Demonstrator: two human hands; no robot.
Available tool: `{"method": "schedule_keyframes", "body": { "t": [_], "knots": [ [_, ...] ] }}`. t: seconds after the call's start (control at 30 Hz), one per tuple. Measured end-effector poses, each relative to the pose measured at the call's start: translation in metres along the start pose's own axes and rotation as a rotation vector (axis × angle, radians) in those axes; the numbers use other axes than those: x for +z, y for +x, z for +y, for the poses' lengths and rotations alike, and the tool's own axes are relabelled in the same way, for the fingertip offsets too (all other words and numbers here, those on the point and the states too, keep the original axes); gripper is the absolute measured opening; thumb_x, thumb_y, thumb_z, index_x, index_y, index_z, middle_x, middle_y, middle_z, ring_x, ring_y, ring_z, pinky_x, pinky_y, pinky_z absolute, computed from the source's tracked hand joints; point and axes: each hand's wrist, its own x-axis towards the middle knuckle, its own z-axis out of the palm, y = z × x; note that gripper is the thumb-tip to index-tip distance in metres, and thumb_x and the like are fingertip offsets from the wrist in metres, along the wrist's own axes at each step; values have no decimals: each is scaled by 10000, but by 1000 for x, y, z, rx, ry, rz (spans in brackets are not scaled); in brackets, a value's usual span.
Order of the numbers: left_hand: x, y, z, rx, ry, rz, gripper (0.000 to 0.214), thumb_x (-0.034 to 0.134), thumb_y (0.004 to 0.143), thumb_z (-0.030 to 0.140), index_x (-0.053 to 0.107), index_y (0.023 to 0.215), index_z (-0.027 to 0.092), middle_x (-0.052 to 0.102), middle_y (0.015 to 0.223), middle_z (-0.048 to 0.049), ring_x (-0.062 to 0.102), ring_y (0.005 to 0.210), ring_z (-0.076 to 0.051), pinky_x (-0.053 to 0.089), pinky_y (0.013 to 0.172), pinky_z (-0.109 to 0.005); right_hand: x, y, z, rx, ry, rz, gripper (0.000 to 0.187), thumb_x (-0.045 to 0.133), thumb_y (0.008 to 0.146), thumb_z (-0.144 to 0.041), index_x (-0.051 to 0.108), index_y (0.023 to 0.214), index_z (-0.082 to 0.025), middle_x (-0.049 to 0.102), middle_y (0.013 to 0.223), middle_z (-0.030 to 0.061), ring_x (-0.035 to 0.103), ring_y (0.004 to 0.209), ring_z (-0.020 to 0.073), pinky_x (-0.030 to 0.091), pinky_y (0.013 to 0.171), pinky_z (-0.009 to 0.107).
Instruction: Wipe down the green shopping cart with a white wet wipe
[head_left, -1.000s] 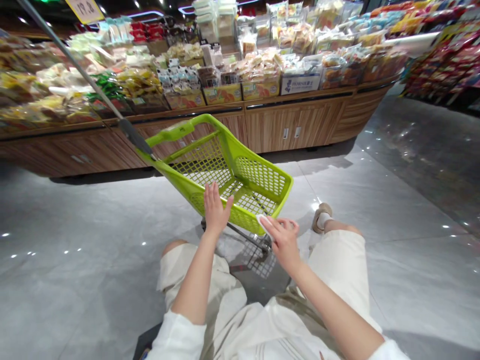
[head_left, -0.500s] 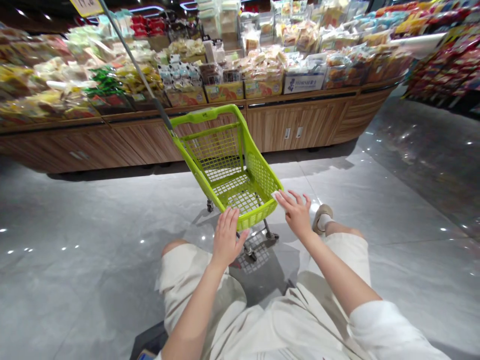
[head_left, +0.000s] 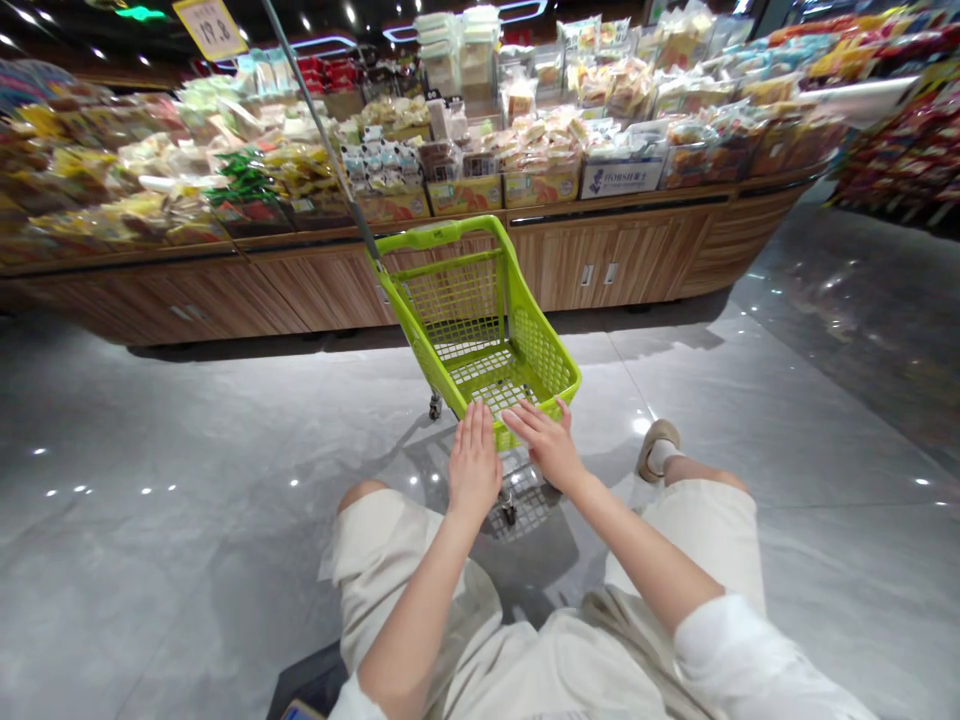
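Left to right, all places taken from the fingers. Behind the fingers of both hands, the wood-fronted bench (head_left: 322, 285) crosses most of the view, loaded with bagged and boxed goods. Far left of the fingers and above them: 1 price sign (head_left: 211, 28) with a yellow edge. Nearer, up and left: 1 grey pole (head_left: 319, 125), slanting upward from the left corner of the cart's handle. Below and left of the fingers: 1 dark object (head_left: 307, 680), partly cut off; identity unclear.

Left hand (head_left: 475, 468): 4 fingers straight and close together, pointing away from the wearer, back of hand up. Tips overlap the near rim of the green shopping cart (head_left: 540, 355); no held item visible, palm side hidden.

Cart: upright on the grey floor (head_left: 210, 470), its basket opening just beyond the fingers of both hands, handle at the far end, bench behind.

Right hand (head_left: 551, 448): just right of the left hand, fingers extended leftward across the near rim, thumb apart and raised. Underside hidden; cannot tell whether anything is held there.

Up and right of the right fingers, on the bench: 1 white box (head_left: 622, 178) with blue print. Right of the same fingers, on the floor: 1 tan shoe (head_left: 658, 450).
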Motion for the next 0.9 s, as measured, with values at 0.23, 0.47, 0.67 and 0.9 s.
{"method": "schedule_keyframes", "body": {
  "t": [0.23,0.47,0.67,0.9],
  "knots": [
    [1,-2,5,9,-20,0,767,453,820,95,204,1545,66,272,1622,-184,158,1530,-268,258,1229,-484,-29,-19,99,179,-179,91,760,430,709,36,525,1375,-317,620,1389,22,412,1419,217,33,1161,552],
    [3,-2,17,-36,-22,-21,776,478,785,80,247,1523,25,254,1625,-196,111,1537,-266,241,1239,-467,-5,-12,13,203,-14,111,713,410,710,32,539,1348,-260,646,1351,47,412,1418,202,-18,1174,561],
    [4,-4,17,-53,5,1,757,460,769,47,291,1506,39,304,1605,-199,172,1525,-265,267,1230,-468,4,-13,-30,56,25,48,735,413,775,10,429,1460,-257,573,1438,62,342,1460,192,-64,1188,530],
    [3,-2,21,-62,15,-12,769,475,786,74,245,1517,3,238,1628,-203,147,1533,-265,243,1239,-454,-12,-21,42,-47,-134,96,738,417,761,42,489,1418,-287,632,1372,25,415,1416,185,-52,1188,498]
  ]
}}
